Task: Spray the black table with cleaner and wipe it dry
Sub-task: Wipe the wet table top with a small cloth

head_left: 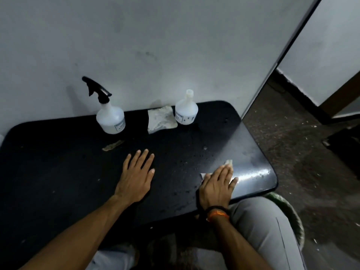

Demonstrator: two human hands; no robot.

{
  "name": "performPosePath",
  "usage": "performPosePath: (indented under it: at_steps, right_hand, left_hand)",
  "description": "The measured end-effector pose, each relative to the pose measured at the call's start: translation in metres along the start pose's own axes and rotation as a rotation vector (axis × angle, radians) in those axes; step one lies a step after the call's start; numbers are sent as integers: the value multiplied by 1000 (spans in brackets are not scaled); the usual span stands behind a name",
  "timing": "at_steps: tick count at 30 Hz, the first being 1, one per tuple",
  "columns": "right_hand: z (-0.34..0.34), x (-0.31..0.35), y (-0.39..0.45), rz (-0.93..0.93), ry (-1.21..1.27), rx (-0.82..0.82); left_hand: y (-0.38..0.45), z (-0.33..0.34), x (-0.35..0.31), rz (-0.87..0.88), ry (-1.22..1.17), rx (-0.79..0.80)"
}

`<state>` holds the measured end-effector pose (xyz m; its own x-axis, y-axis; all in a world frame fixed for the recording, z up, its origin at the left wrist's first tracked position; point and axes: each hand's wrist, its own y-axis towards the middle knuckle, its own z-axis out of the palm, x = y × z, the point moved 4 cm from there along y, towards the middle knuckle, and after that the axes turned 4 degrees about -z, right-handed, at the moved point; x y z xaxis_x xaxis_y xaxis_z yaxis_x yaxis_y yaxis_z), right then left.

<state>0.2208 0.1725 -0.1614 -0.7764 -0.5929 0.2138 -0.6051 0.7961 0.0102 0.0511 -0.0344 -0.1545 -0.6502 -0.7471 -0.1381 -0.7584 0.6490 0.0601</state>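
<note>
The wiping step is in hand: the right hand [218, 185] lies flat with straight fingers pressing a pale cloth [229, 163] onto the black table [58, 172] near its right front corner, while the left hand [135, 177] rests flat and empty on the middle of the top, steadying it. Droplets [185, 162] speckle the surface between the 2 hands, so the next move likely calls for drawing the cloth left across them. The spray bottle [109, 114] stands at the back by the wall, apart from both hands, with 1 capless bottle [186, 112] and a spare rag [160, 119] beside it.
</note>
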Motion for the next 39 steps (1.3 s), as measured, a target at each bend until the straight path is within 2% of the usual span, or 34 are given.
performPosePath:
  at_steps: [2,5,8,11,14,16,19,21,23,25,27,32,36,39]
  right_hand:
    - [0,7,26,48,12,30]
    - [0,37,56,-15,-13,112]
    - [1,89,54,-291,-67,166]
    - [14,138,3,-608,-17,201]
    - [25,138,-41,-742,51,209]
    - [21,113,-37,-661,44,173]
    - [10,73,13,-372,14,127]
    - [7,65,52,-244,6,131]
    - [5,78,78,-202,7,156]
    - [9,108,80,-259,10,179]
    - [20,147,60,-404,-2,196]
    - [40,205,-54,-735,18,189]
    - [31,168,-121,-806,20,178]
    - [19,104,-115,-629,9,102]
  left_hand:
    - [-1,1,-1,-5,-1,-2]
    - [-1,2,1,-10,-9,-14]
    - [0,2,1,-20,-17,-18]
    - [0,2,2,-26,-42,-28]
    - [-1,2,2,-30,-36,-30]
    - [-2,1,2,-24,-36,-34]
    - [-1,-1,2,-27,-26,-31]
    - [-2,-1,4,-33,-31,-18]
    - [-2,-2,5,-29,-46,-4]
    - [-1,-6,8,-27,-89,5]
    - [1,-12,19,-53,-99,-7]
    - [-7,-22,72,-218,-55,-54]
    - [-14,-16,84,-314,-36,-2]
    - [-16,-16,84,-324,-45,7]
